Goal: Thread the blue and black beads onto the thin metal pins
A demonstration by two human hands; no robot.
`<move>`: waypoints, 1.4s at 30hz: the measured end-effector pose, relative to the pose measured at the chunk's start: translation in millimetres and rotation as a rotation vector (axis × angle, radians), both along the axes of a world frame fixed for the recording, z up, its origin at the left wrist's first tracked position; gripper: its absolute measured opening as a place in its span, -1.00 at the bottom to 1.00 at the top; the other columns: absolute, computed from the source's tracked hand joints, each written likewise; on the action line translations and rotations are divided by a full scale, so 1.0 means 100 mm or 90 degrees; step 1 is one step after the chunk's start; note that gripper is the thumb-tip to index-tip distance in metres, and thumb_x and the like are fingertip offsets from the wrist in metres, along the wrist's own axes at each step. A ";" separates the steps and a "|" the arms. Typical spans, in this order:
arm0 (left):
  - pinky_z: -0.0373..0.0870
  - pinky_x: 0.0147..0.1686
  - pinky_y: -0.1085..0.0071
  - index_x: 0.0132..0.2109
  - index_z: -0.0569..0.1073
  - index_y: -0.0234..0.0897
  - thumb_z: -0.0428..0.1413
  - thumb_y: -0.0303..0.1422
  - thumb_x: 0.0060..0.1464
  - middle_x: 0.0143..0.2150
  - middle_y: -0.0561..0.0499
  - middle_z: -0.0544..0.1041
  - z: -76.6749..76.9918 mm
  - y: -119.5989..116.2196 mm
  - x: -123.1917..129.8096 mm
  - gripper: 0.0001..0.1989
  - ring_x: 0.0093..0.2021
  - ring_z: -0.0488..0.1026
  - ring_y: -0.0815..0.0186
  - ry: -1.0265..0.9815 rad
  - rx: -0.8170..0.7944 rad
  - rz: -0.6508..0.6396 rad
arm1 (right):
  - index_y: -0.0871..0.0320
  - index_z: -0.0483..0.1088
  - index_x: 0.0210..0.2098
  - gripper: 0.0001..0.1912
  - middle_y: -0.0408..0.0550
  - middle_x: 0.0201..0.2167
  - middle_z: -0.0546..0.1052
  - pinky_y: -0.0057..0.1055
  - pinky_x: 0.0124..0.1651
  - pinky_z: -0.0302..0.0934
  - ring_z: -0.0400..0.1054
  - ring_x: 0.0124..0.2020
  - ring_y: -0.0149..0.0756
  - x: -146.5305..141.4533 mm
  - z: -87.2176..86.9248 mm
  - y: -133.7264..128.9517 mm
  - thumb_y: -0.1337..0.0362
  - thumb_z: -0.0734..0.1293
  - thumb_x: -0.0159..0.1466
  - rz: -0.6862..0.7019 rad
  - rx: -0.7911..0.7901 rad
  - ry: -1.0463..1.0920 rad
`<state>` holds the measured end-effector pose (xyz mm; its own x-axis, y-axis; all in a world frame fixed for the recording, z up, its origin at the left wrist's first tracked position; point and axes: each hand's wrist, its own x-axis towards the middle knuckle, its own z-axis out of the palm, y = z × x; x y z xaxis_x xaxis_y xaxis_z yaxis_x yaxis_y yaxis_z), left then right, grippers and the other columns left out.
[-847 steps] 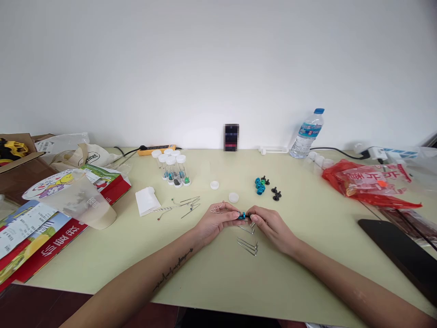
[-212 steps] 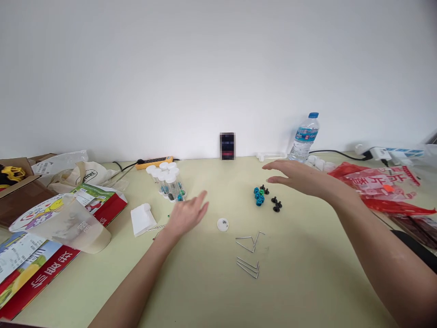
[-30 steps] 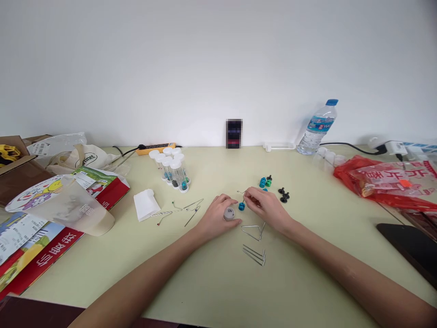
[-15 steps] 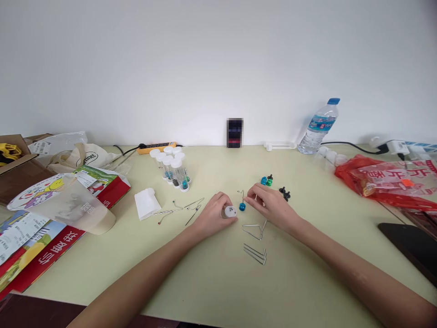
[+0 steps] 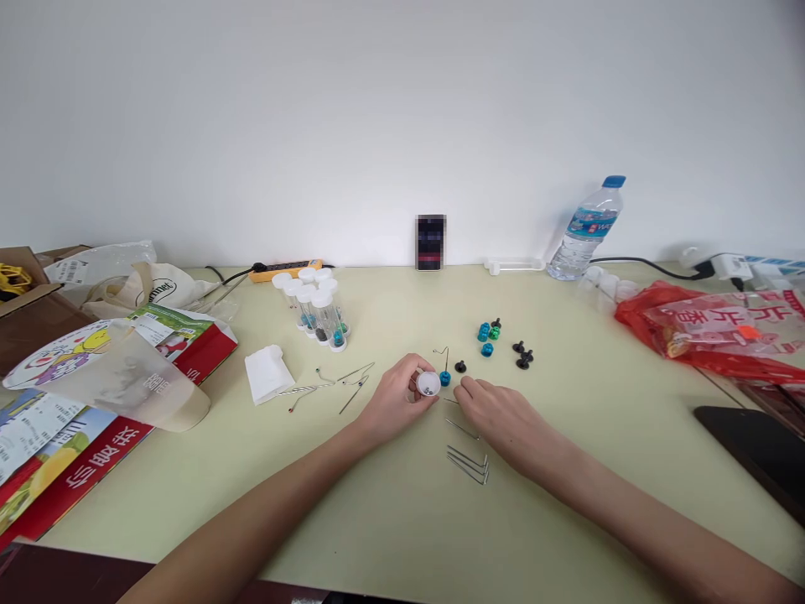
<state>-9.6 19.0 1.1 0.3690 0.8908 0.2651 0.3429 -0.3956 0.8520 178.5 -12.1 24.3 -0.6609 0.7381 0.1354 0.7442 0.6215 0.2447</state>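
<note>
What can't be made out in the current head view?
- Right hand grip: fingertips hidden by the hand itself, head view.
- Bits in the white cap at the left hand: too small to identify, head view.
- Upright dark screen: pixelated, head view.
- Cardboard box: cut off by left edge, head view.
- Black slab: cut off by right edge, head view.

We see an evenly bright scene under soft, diffuse light whose source lies out of view. The plain white wall [image 5: 352, 126] is palest low in the middle and greyer towards the upper corners. On the pale green tabletop [image 5: 390, 520] we find only faint shadows. A soft shadow falls on the wall beside the clear plastic bottle with a blue cap [image 5: 582, 235]. Wide-angle distortion stretches things at the sides, fine metal parts look slightly soft, and the upright dark phone's screen [image 5: 431, 242] is pixelated.
</note>
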 end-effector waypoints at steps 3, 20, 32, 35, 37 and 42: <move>0.31 -0.34 0.46 -0.19 0.31 -0.21 0.07 -0.42 -0.01 -0.20 0.01 0.39 0.01 0.00 0.00 -0.81 -0.27 0.34 0.37 -0.014 0.021 -0.016 | 0.16 0.15 -0.47 -0.76 -0.12 -0.55 0.27 -0.42 -0.57 -0.27 0.09 -0.58 -0.38 0.02 0.03 0.04 0.63 0.17 0.05 -0.012 0.001 -0.019; 0.32 -0.36 0.45 -0.17 0.33 -0.21 0.06 -0.41 0.01 -0.18 0.01 0.41 0.02 0.00 -0.01 -0.82 -0.27 0.36 0.36 0.004 0.045 -0.044 | 0.17 0.23 -0.38 -0.81 -0.11 -0.51 0.27 -0.47 -0.53 -0.16 0.07 -0.56 -0.40 0.03 0.08 0.03 0.46 0.06 0.27 0.071 -0.001 0.210; 0.32 -0.37 0.45 -0.18 0.33 -0.21 0.08 -0.40 -0.01 -0.20 0.01 0.42 -0.01 0.01 -0.01 -0.80 -0.29 0.36 0.36 0.004 0.045 -0.036 | 0.17 0.22 -0.39 -0.83 -0.13 -0.50 0.24 -0.48 -0.53 -0.17 0.01 -0.55 -0.40 0.01 0.07 0.02 0.53 0.11 0.19 0.065 -0.002 0.148; 0.33 -0.36 0.43 -0.17 0.33 -0.20 0.08 -0.39 -0.01 -0.20 0.01 0.42 -0.02 0.02 -0.01 -0.80 -0.29 0.37 0.35 0.006 0.036 -0.038 | 0.16 0.20 -0.40 -0.85 -0.14 -0.52 0.23 -0.48 -0.53 -0.17 0.00 -0.56 -0.41 0.01 0.07 0.02 0.49 0.11 0.23 0.066 0.003 0.161; 0.34 -0.36 0.42 -0.17 0.33 -0.20 0.07 -0.39 -0.01 -0.19 0.00 0.41 -0.02 0.02 -0.02 -0.80 -0.29 0.37 0.35 0.007 0.033 -0.041 | 0.16 0.20 -0.40 -0.86 -0.14 -0.51 0.24 -0.48 -0.53 -0.16 0.02 -0.56 -0.40 0.01 0.06 0.03 0.48 0.12 0.23 0.069 -0.003 0.165; 0.34 -0.35 0.42 -0.18 0.32 -0.21 0.07 -0.38 -0.01 -0.20 0.00 0.41 -0.02 0.02 -0.02 -0.80 -0.28 0.36 0.34 0.015 0.042 -0.045 | 0.17 0.21 -0.38 -0.83 -0.12 -0.49 0.26 -0.48 -0.53 -0.14 0.05 -0.53 -0.40 0.01 0.06 0.02 0.54 0.12 0.18 0.071 -0.008 0.145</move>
